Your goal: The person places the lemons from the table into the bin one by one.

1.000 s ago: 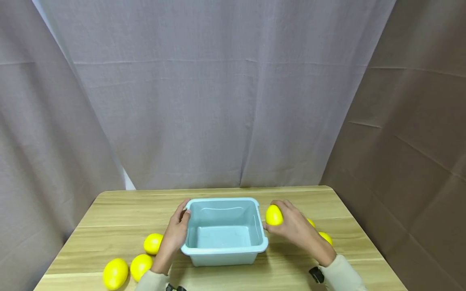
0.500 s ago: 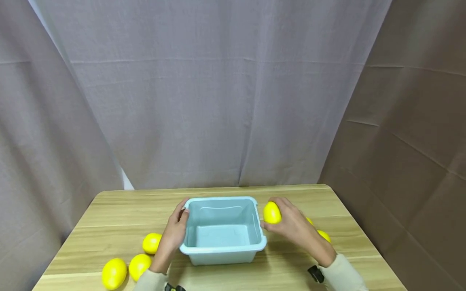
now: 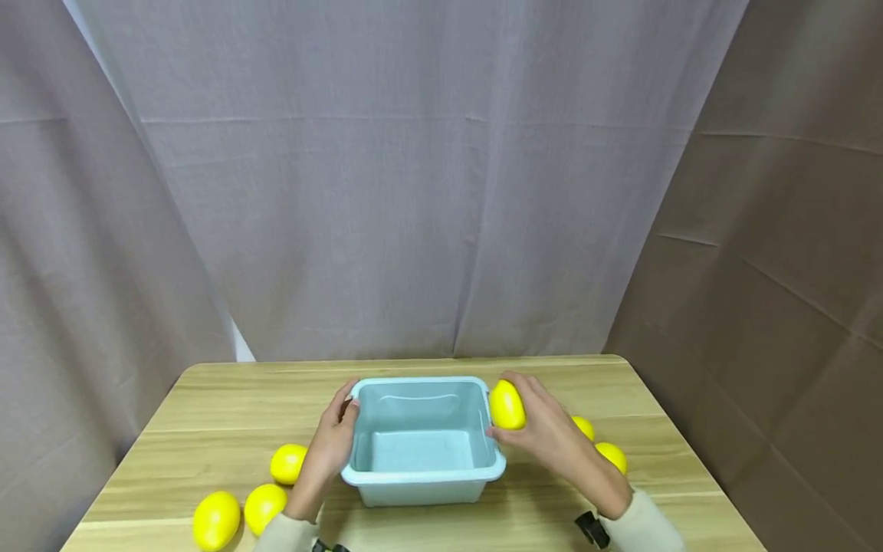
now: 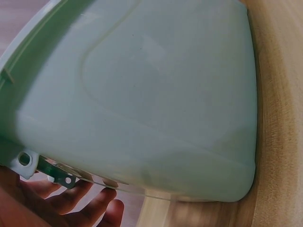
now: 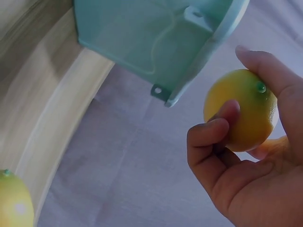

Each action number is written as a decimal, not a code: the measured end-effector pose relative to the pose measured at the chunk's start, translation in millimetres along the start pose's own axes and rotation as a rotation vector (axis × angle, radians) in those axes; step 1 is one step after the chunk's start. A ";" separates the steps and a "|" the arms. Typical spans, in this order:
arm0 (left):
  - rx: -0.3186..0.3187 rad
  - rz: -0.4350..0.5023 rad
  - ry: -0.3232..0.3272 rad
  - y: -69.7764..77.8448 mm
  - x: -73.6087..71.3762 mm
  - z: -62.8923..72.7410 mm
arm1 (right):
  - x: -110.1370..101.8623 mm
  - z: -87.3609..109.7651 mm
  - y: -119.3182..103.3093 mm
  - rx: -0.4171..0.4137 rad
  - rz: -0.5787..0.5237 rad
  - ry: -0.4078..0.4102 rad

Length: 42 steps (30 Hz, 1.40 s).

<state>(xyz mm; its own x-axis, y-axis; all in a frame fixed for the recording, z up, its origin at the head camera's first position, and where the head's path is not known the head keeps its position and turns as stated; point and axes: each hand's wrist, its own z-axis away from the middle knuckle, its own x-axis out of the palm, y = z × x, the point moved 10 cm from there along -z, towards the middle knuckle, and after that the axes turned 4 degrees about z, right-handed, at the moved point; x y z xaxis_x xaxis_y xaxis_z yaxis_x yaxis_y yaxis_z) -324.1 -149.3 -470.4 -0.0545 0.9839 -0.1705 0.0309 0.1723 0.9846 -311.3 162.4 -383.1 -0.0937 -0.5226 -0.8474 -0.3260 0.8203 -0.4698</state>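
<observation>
A light blue plastic tub (image 3: pixel 424 492) stands on the wooden table with nothing inside it. My left hand (image 3: pixel 329 438) holds its left rim, thumb on top and fingers outside; in the left wrist view the tub's outer wall (image 4: pixel 165 104) fills most of the picture. Just outside the right rim, about level with it, my right hand (image 3: pixel 548 429) grips a yellow lemon (image 3: pixel 507 405). From the right wrist, that lemon (image 5: pixel 244 116) shows a green stem tip, with thumb and fingers wrapped around it.
To the left of the tub lie three lemons, one nearest the left forearm (image 3: pixel 288 463) and two closer to the front (image 3: pixel 216 521). Two more lemons (image 3: pixel 611 457) lie beyond the right wrist. Grey curtains (image 3: pixel 414 192) hang behind the table (image 3: pixel 228 414).
My right hand has moved left with the lemon, bringing it up to the tub's right rim. The lemons behind that hand show more now. My left hand and the tub stay put.
</observation>
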 end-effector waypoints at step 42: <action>0.000 -0.002 0.012 0.2 -1.6 0.3 | 44.3 -1.5 -80.9 -0.279 -0.063 -0.099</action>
<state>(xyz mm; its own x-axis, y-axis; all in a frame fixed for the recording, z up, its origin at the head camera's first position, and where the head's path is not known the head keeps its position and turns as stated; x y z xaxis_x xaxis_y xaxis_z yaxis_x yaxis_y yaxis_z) -323.7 -150.9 -470.0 -0.0666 0.9828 -0.1721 0.0311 0.1745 0.9842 -290.5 72.5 -382.2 0.0230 -0.5342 -0.8451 -0.5750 0.6844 -0.4482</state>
